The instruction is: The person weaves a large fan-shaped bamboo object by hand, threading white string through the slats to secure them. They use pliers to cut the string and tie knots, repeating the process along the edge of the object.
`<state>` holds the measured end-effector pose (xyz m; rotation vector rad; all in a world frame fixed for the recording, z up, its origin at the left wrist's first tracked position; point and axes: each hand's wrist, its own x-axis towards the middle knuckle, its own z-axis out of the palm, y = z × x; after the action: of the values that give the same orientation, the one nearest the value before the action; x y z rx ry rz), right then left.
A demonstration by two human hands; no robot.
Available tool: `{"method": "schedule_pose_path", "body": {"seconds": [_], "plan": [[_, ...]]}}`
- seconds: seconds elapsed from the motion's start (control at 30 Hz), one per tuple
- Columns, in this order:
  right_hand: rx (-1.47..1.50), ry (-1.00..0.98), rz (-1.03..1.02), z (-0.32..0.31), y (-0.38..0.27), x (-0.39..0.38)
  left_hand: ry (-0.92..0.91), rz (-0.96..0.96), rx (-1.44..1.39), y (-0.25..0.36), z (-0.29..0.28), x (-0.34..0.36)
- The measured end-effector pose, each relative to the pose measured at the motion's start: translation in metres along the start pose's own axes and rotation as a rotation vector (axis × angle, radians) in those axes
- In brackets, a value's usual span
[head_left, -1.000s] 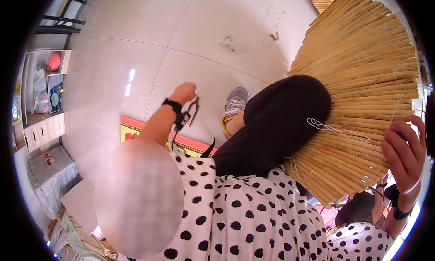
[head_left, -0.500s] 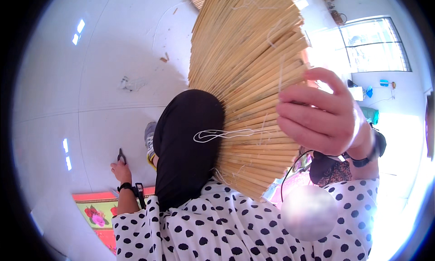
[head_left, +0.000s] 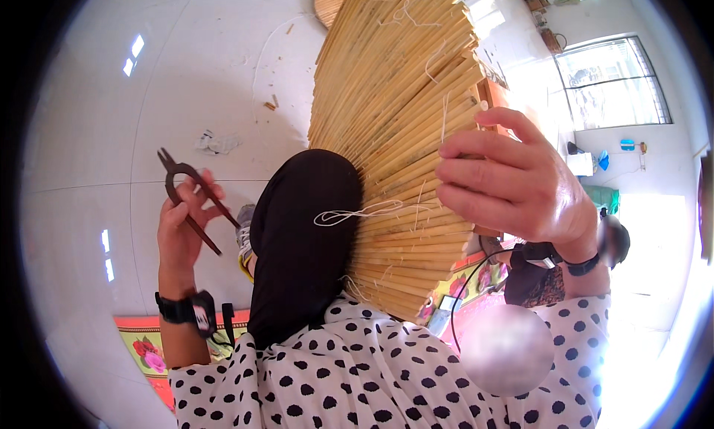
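Observation:
A mat of straw-coloured stalks [head_left: 401,124], bound with white string, fans out from my lap and leans against my black-trousered knee. My right hand [head_left: 517,180] grips its right edge, fingers lying over the stalk ends and the thumb mostly hidden. Raised at the left, my left hand [head_left: 182,224] holds dark metal pincers [head_left: 176,168] by the handles. Their jaws point up and away from the mat, and the handles are spread apart. A loop of white string [head_left: 338,218] trails from the mat onto my thigh; shorter string ends stick out elsewhere on the stalks.
Below the left arm lies a flowered red and yellow cloth [head_left: 149,351]. A crumpled white scrap [head_left: 216,142] and small stalk bits [head_left: 271,104] are on the pale tiled floor. A round woven piece [head_left: 329,3] is at the far edge. Another person [head_left: 539,276] sits at the right.
My left hand has lifted the pincers from low near the floor up toward me, and their handles now show apart. The right hand and mat have shifted slightly left.

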<state>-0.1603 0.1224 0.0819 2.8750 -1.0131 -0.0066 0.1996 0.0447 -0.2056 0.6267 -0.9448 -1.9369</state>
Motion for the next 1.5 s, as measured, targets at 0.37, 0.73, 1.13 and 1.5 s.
{"method": "schedule_pose_path", "body": {"seconds": [0.37,0.73,1.13,1.5], "plan": [[-0.032,-0.033,0.020,-0.002,-0.003,0.001,-0.619,0.048,0.502,0.017,0.173,-0.021],[-0.043,-0.010,0.018,0.001,-0.003,-0.002,-0.412,0.295,0.924,0.004,0.200,-0.012],[-0.022,0.003,-0.003,0.003,-0.001,-0.004,-0.378,0.345,0.962,0.002,0.206,-0.010],[-0.035,0.015,-0.006,0.004,-0.004,-0.004,-0.414,0.364,0.904,-0.006,0.204,-0.006]]}}
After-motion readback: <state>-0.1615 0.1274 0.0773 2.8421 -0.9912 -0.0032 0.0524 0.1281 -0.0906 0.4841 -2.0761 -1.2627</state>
